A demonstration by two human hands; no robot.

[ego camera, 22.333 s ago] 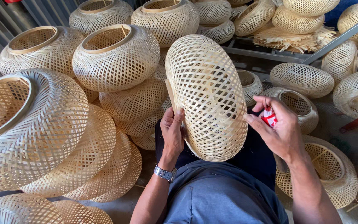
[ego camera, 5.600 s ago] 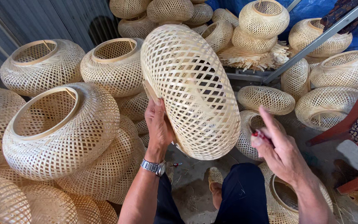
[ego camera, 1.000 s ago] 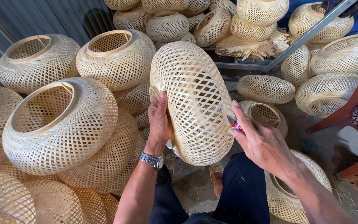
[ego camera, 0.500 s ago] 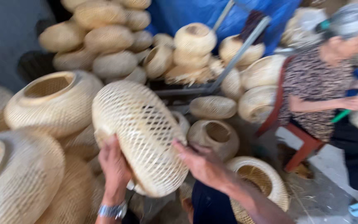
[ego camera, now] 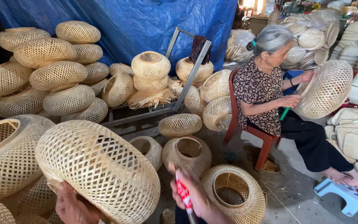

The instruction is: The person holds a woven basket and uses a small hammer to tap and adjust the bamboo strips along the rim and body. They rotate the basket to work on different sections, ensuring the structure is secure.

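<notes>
Your left hand (ego camera: 74,206) has its grip closed on the lower rim of the woven bamboo lampshade (ego camera: 98,169), low at left. Just to its right, your right hand (ego camera: 193,194) clasps a red-and-white tool (ego camera: 183,194). Farther right, a seated person (ego camera: 279,101) holds another shade (ego camera: 326,89).

We see only our two bare hands at the bottom edge: left hand (ego camera: 73,206), right hand (ego camera: 193,196), no gloves, no rings showing.
</notes>
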